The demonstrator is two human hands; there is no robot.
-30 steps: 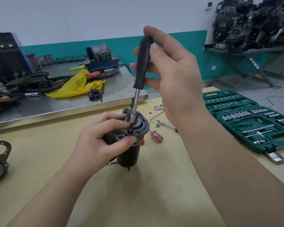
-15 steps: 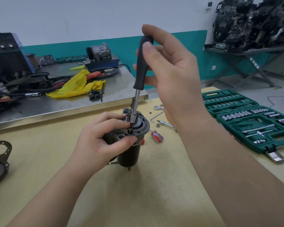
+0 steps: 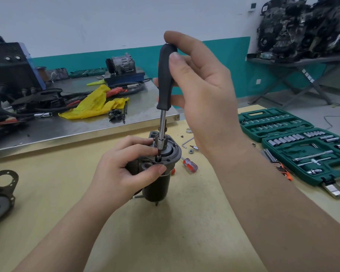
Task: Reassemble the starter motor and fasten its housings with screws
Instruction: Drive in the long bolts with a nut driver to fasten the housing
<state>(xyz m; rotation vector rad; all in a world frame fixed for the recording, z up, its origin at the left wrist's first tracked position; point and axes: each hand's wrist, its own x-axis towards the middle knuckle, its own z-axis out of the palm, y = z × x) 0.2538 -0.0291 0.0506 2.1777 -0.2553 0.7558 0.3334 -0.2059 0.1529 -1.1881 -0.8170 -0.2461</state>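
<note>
Pale wooden workbench (image 3: 185, 232) fills our view, with a green socket set case (image 3: 302, 146) open at its right edge. Mid-bench stands the starter motor (image 3: 161, 173), upright. Our left hand (image 3: 124, 173) grips its top housing. Our right hand (image 3: 202, 91) pinches the black-handled nut driver (image 3: 166, 79), tip set in a screw (image 3: 158, 154) on the housing's rim.

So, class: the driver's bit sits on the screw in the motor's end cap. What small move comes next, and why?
Probably another twist of the black-handled driver by the right hand: its bit stands upright on the screw in the grey end cap, while the left hand grips the starter motor steady.
</note>
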